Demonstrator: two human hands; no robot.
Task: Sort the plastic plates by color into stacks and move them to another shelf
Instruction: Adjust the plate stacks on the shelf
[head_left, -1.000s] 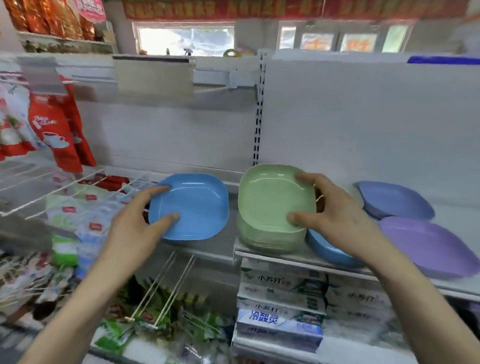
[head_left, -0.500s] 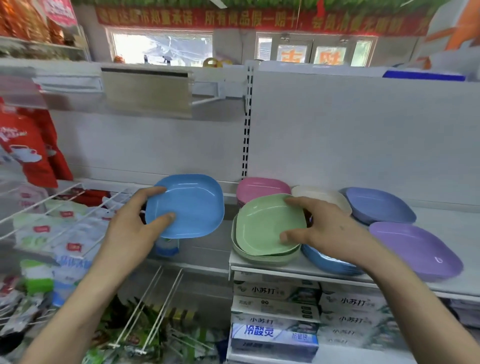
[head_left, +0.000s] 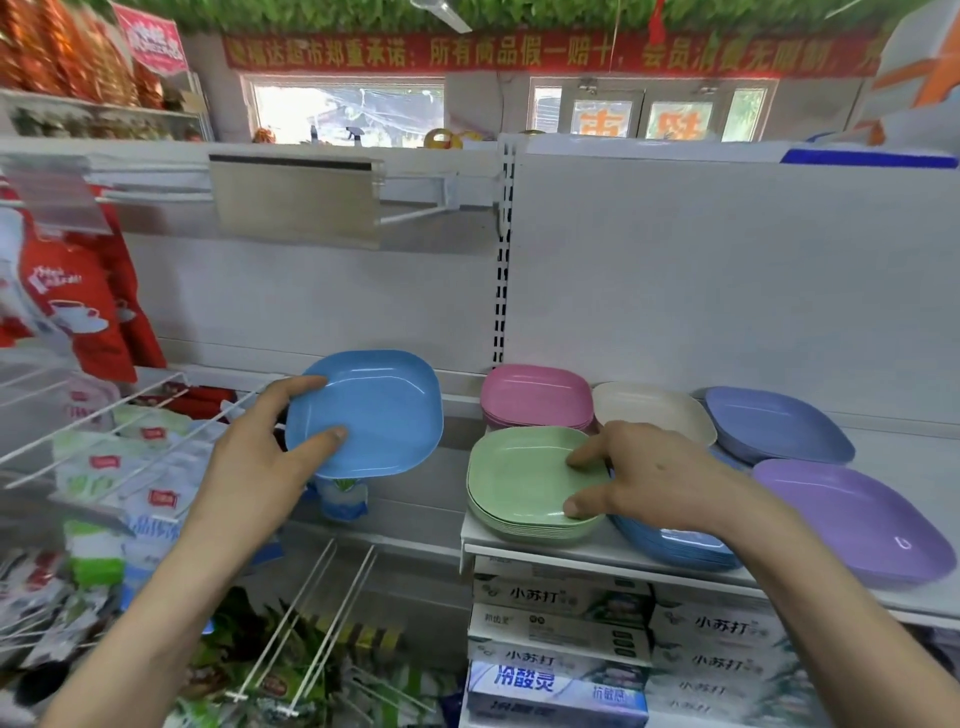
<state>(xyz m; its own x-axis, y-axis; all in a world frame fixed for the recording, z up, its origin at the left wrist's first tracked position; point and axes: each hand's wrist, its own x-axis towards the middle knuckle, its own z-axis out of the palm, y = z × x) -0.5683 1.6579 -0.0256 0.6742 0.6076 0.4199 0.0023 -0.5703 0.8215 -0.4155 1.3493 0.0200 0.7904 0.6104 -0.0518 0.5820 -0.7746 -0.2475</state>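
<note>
My left hand (head_left: 260, 467) grips a light blue plate (head_left: 374, 415) by its left rim, thumb on the inside, and holds it tilted in the air left of the white shelf (head_left: 597, 551). My right hand (head_left: 660, 478) rests its thumb and index fingertip on the top plate of the green stack (head_left: 519, 483), which lies flat at the shelf's left front. Behind that stands a pink stack (head_left: 535, 397), with a cream plate (head_left: 649, 415) beside it. A blue stack (head_left: 675, 548) is partly hidden under my right wrist. Periwinkle (head_left: 774, 426) and purple (head_left: 852, 519) plates lie to the right.
Toothpaste boxes (head_left: 561, 680) fill the shelf below the plates. Wire hooks (head_left: 311, 623) with hanging packets stick out at lower left, under the held plate. Red bags (head_left: 78, 312) hang at far left. A white back panel (head_left: 727, 286) rises behind the plates.
My right hand lowered the green plate onto the green stack and its fingers now lie on top. My left hand keeps the blue plate raised. The view tilted up.
</note>
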